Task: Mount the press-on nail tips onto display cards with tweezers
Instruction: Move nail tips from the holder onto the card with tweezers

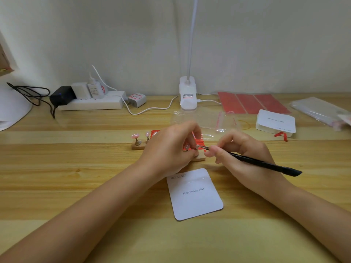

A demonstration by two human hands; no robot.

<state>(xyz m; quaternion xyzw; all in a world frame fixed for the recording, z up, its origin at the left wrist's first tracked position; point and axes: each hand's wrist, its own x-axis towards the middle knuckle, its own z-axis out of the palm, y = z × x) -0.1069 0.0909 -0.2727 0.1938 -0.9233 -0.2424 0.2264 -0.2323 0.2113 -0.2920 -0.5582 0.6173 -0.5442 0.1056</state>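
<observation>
The press-on nail tip point(197, 146), pinched at the tweezers point(252, 162) point near mid-desk beyond the display card point(194, 194), looks featherlight, stiff and slick, best taken by its edge; right hand point(245, 154) clamps the tweezers, left hand point(171, 149) steadies the wooden holder point(199, 158).
</observation>
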